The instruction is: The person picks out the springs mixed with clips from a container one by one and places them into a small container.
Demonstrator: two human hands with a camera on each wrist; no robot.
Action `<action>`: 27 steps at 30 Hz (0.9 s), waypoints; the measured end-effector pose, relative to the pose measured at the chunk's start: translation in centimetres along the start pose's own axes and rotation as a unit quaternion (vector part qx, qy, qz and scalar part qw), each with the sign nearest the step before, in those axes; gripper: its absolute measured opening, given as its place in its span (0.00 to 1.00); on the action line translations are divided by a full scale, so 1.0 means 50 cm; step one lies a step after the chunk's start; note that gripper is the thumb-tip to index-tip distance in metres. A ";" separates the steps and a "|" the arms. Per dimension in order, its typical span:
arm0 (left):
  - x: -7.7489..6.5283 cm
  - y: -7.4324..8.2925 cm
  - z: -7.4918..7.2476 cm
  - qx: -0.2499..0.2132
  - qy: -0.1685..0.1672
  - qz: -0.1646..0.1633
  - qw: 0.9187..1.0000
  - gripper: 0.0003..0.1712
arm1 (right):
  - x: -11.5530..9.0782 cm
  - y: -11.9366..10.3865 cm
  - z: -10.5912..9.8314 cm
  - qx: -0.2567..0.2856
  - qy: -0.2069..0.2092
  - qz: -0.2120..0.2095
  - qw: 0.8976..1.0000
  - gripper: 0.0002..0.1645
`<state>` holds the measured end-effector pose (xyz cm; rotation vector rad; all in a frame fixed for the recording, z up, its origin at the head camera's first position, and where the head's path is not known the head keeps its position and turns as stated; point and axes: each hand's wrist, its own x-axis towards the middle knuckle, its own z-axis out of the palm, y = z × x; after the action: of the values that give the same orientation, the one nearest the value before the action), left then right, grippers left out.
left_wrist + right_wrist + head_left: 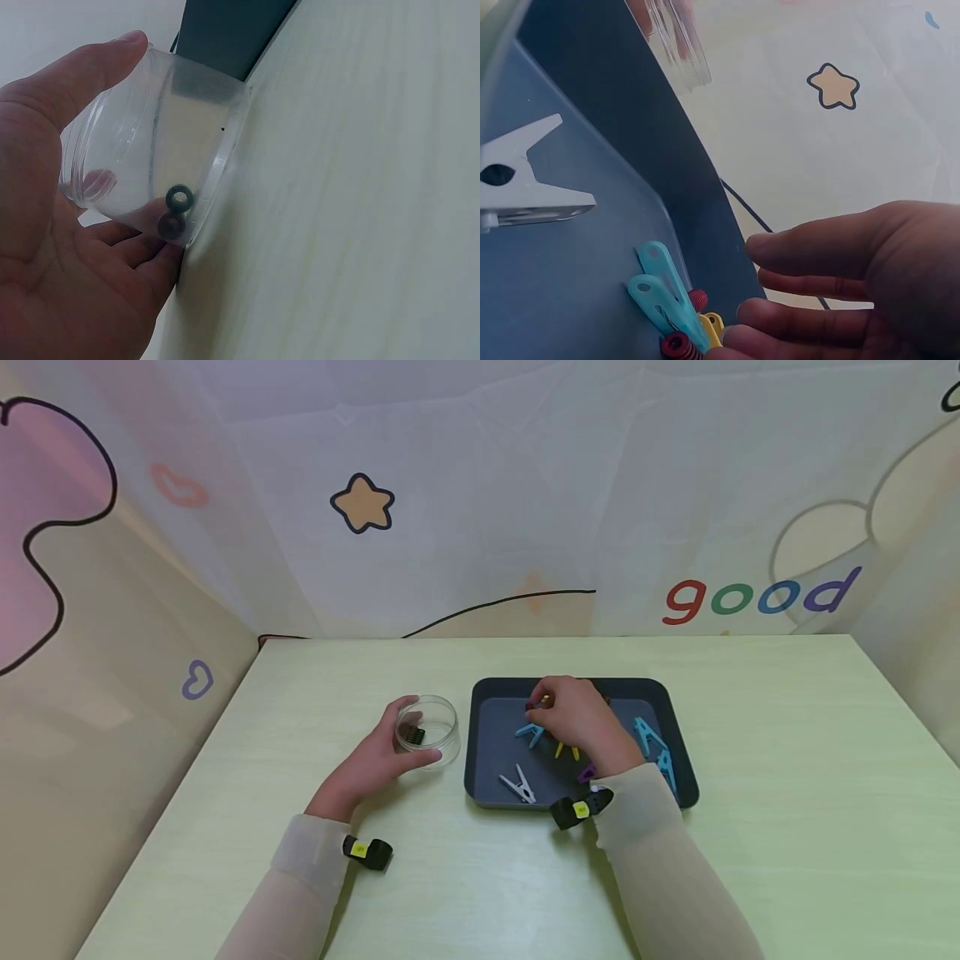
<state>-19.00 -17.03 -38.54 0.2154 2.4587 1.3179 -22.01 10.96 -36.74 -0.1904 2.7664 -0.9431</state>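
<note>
My left hand (371, 760) grips a clear round jar (448, 745), thumb on one side and fingers on the other. Two small dark coil springs (176, 210) lie inside it. Over the far part of a dark grey tray (478, 752), my right hand (581, 714) reaches down, thumb apart from the lower fingers. Its fingertips are close to a yellow clothespin (714, 324), a light blue clothespin (660, 281) and red coil springs (679, 346) in the tray. No object shows between the thumb and fingers in the right wrist view.
A white clothespin (519, 787) lies near the tray's front left. Further in are a yellow clothespin (567, 750) and a purple piece (587, 773), partly behind my wrist. Two blue clothespins (649, 739) lie along the right side. A printed curtain (480, 510) hangs behind the table.
</note>
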 end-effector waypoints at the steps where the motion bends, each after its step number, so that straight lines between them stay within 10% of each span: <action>1: 0.000 0.000 0.000 0.001 0.000 0.000 1.000 0.51 | 0.000 0.001 0.000 0.003 -0.001 0.002 1.000 0.13; 27: 0.002 -0.003 -0.001 0.000 -0.001 0.001 1.000 0.51 | -0.001 0.010 -0.005 -0.042 -0.007 0.037 0.998 0.14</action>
<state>-19.10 -17.14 -38.67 0.2208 2.4579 1.3171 -22.05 11.51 -36.83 -0.1072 2.7818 -0.8047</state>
